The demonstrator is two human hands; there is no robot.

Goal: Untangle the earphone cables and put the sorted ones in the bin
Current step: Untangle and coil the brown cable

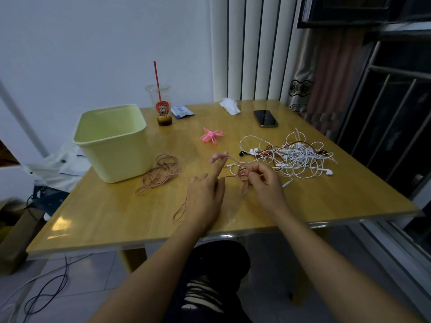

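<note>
Currently the dusty-pink flat earphone cable [243,188] hangs between both hands above the middle of the glossy yellow-brown wooden table [116,217]. The right hand [265,180] has its fingers curled and pinches a small bunch of the cable's loops. The left hand [205,197] is open, its index finger stretched forward; the cable's earbud end seems to lie across that fingertip, though the blur makes the contact hard to judge. A strand trails down from under the left hand onto the table. A loose coil of matching pink cable [163,172] lies just beside the pale yellow-green plastic bin [121,159], which stands upright at the table's left. To the right sits a tangled heap of white and red earphone cables [296,157]. Farther back are a bright pink flower-shaped cable winder [211,135], a clear plastic cup with a red straw [161,103], a blue-and-white packet [182,111], a crumpled white tissue [229,106] and a dark smartphone [265,118].
</note>
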